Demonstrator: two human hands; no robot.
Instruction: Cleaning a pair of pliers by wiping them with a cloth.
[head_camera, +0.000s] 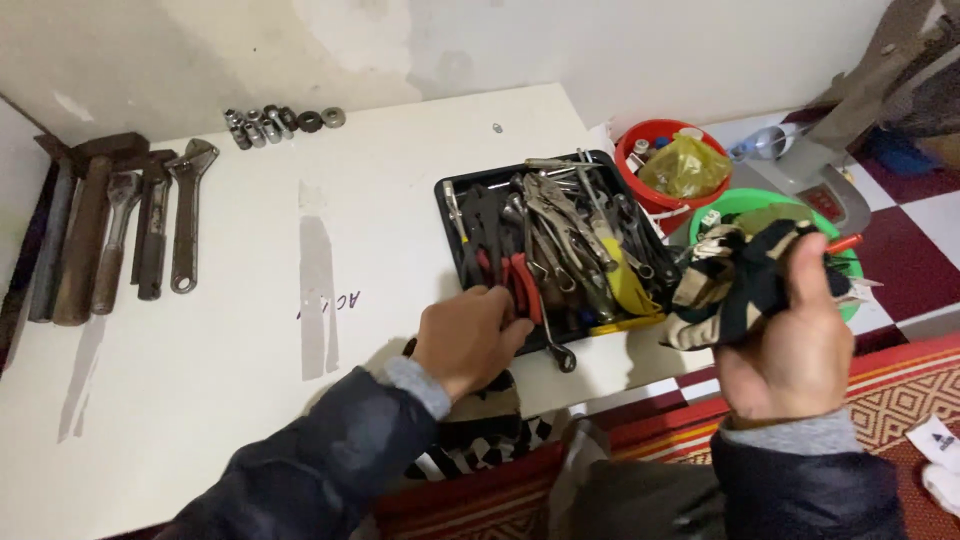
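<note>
Head view. Dark jacket sleeves (330, 470) nearest the lens, grey cuffs showing. Right hand (795, 340) raised off the table's right edge, fingers curled shut around a bunched black-and-cream cloth (735, 280); cloth bulges out up and left of the fist, no clear long axis. Left hand (470, 335) at the near-left corner of the black tray (445, 190), fingers bent down onto the red-handled pliers (525, 285); can't tell whether gripping or just touching. Pliers' long axis runs near-far, handles toward the hand, jaws buried in the pile. Tray packed with locking pliers, spanners, one yellow-handled tool (625, 280). Combination wrench (558, 350) hanging over tray's near rim onto the white table (250, 300). Red bucket (650, 195) holding a yellow bag; green bucket (745, 205) beside it, mostly hidden by cloth. Adjustable wrenches (150, 220) lined up far left, sockets (280, 122) along the wall.
</note>
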